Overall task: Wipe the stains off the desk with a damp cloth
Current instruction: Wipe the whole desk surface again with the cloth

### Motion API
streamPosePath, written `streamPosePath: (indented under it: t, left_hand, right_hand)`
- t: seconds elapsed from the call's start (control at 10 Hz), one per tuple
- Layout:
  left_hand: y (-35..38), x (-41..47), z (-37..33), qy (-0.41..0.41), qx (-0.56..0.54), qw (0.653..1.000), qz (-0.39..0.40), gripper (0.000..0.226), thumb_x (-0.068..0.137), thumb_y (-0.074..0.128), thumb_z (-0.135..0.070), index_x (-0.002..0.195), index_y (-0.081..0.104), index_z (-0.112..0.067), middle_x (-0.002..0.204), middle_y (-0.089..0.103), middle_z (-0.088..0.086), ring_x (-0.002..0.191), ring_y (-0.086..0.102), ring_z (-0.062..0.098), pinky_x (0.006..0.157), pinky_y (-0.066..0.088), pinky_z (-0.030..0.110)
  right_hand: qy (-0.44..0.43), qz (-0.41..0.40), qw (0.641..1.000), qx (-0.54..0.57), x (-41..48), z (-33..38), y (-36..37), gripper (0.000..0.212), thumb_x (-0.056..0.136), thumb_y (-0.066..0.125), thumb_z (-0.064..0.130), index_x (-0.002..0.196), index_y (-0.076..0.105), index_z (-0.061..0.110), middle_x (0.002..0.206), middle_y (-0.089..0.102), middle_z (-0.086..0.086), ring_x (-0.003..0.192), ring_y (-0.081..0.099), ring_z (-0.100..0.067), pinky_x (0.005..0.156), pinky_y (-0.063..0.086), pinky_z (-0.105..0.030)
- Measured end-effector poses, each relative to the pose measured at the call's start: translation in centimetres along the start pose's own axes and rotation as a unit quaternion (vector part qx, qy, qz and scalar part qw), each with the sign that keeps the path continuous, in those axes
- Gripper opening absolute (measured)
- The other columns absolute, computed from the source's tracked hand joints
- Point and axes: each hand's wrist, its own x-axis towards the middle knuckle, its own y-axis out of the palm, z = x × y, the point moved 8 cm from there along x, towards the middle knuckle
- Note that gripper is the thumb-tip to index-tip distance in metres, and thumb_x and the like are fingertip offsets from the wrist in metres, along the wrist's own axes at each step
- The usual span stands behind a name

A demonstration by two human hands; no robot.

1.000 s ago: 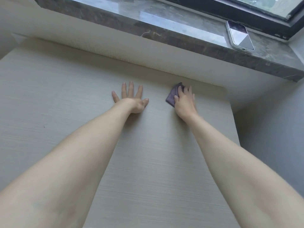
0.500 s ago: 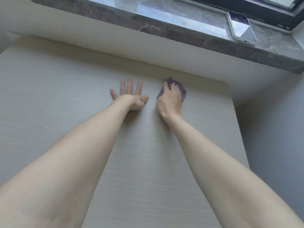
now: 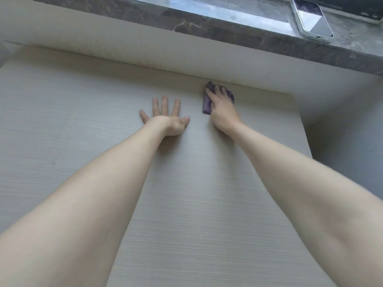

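The desk (image 3: 186,204) is a pale wood-grain top that fills most of the view. My right hand (image 3: 222,112) presses a small purple cloth (image 3: 206,104) flat against the desk near its back edge, fingers stretched over it. The cloth shows left of my hand and beyond the fingertips. My left hand (image 3: 165,117) lies flat on the desk just left of it, fingers spread, holding nothing. A tiny dark speck (image 3: 54,161) marks the desk at the left.
A pale wall strip (image 3: 145,48) rises behind the desk, topped by a dark marble window sill (image 3: 207,19). A phone (image 3: 312,18) lies on the sill at the right. The desk's right edge (image 3: 304,141) drops to a grey floor.
My right hand has slid the cloth leftward, then farther back toward the wall strip. My left hand has stayed planted in place.
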Motion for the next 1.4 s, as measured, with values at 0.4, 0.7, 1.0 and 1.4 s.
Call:
streamPosePath:
  t: [0.4,0.7,1.0,1.4]
  left_hand:
    - [-0.2,-0.2,-0.2,-0.001,-0.011,1.0,-0.001,0.062,0.097,0.018,-0.055,0.149,-0.008,-0.034,0.156,-0.023,-0.001,0.142,-0.025,0.024,0.107,-0.011,0.063]
    - [-0.1,-0.3,-0.2,0.007,-0.011,1.0,-0.002,0.062,0.098,0.017,-0.054,0.148,-0.011,-0.034,0.154,-0.028,-0.001,0.14,-0.029,0.024,0.107,-0.012,0.063]
    - [-0.2,-0.3,-0.1,0.009,-0.015,1.0,-0.002,0.062,0.098,0.018,-0.053,0.149,-0.011,-0.034,0.155,-0.027,-0.002,0.141,-0.028,0.023,0.107,-0.012,0.063]
    - [-0.2,-0.5,-0.1,0.008,-0.018,1.0,-0.005,0.062,0.097,0.018,-0.054,0.149,-0.009,-0.034,0.155,-0.026,-0.002,0.141,-0.027,0.022,0.108,-0.012,0.062]
  right_hand:
    - [-0.042,0.022,0.998,0.039,3.6,4.0,0.8,0.064,0.087,0.047,-0.001,0.147,0.031,0.012,0.157,0.021,-0.01,0.146,0.017,-0.022,0.116,0.013,-0.027]
    - [0.007,0.032,0.996,0.083,3.5,-0.1,-1.2,0.059,0.088,0.042,-0.005,0.144,0.04,0.014,0.154,0.027,-0.011,0.144,0.023,-0.022,0.114,0.014,-0.021]
    - [0.034,0.004,0.998,0.054,0.8,-2.7,-1.8,0.056,0.089,0.041,-0.004,0.143,0.041,0.012,0.153,0.029,-0.013,0.142,0.025,-0.026,0.114,0.021,-0.028]
    - [-0.002,-0.001,0.993,0.115,-4.6,-4.0,-3.0,0.047,0.093,0.041,-0.008,0.138,0.045,0.003,0.151,0.029,-0.02,0.142,0.026,-0.027,0.109,0.012,-0.013]
